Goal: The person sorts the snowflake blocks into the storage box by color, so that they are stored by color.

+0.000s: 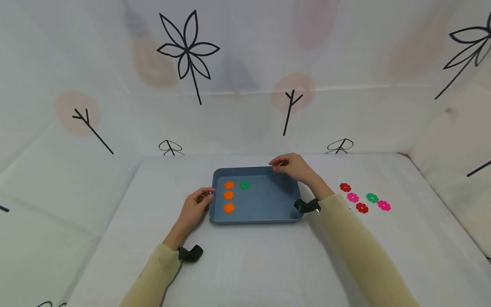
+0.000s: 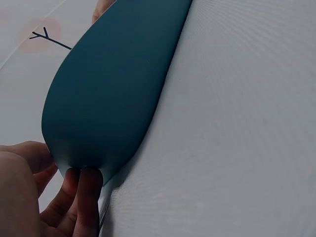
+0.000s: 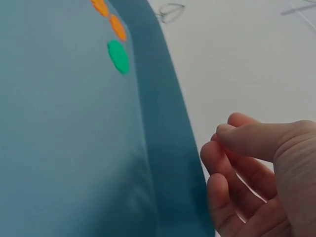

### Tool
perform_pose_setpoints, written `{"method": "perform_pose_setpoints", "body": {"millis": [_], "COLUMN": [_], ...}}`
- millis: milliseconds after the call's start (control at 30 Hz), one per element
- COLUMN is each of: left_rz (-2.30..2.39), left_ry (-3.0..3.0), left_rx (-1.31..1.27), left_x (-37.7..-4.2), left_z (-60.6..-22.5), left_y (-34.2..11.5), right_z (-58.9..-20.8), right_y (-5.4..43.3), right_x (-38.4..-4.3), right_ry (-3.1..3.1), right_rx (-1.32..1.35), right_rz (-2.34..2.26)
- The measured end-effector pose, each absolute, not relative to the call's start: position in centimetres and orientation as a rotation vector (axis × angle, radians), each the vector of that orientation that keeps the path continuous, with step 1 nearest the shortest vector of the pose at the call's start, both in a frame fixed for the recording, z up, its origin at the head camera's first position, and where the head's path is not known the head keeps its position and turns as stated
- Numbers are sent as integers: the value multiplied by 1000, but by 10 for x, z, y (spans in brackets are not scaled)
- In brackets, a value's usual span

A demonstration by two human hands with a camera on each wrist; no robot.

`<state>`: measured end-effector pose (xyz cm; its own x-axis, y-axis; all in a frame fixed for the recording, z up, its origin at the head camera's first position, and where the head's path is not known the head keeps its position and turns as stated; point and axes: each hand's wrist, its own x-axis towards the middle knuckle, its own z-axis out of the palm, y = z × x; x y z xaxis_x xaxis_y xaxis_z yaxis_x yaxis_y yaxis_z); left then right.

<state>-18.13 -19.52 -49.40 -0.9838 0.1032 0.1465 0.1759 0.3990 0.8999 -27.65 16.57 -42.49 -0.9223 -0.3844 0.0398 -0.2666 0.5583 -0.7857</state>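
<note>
A blue-grey rectangular tray (image 1: 264, 200) lies on the white cloth between the hands. My left hand (image 1: 194, 208) holds its left side; in the left wrist view, fingertips (image 2: 90, 177) press the outer wall while another finger reaches over the rim. At the far right rim is my right hand (image 1: 294, 167), loosely bent, thumb near the index finger; nothing shows between them. In the right wrist view its fingertips (image 3: 217, 185) lie against or just outside the rim. Inside the tray, three orange flower-shaped discs (image 1: 229, 195) form a column, with a green disc (image 1: 245, 184) right of the top one.
Several loose flower-shaped discs lie right of the tray, among them a red disc (image 1: 345, 187), a pink disc (image 1: 353, 197) and a green disc (image 1: 372, 198). The right sleeve (image 1: 356, 238) partly covers another red one. A patterned cloth (image 1: 245, 119) hangs behind the table.
</note>
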Motion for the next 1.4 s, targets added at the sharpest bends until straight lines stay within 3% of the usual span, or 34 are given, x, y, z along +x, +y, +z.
{"method": "perform_pose_setpoints", "body": {"millis": [400, 700, 1400], "left_rz": [-1657, -1660, -1673], "left_ry": [-2590, -2584, -2594], "left_rx": [-324, -277, -270], "left_x": [-163, -180, -182], "left_z": [-458, -493, -491], "left_y": [-186, -195, -194], "right_z": [-432, -450, -460], "right_y": [243, 287, 293], "right_x": [-270, -258, -258], "right_ry": [2725, 2719, 2663], "right_rx": [-305, -178, -134], "right_rz": [-1255, -1137, -1083]}}
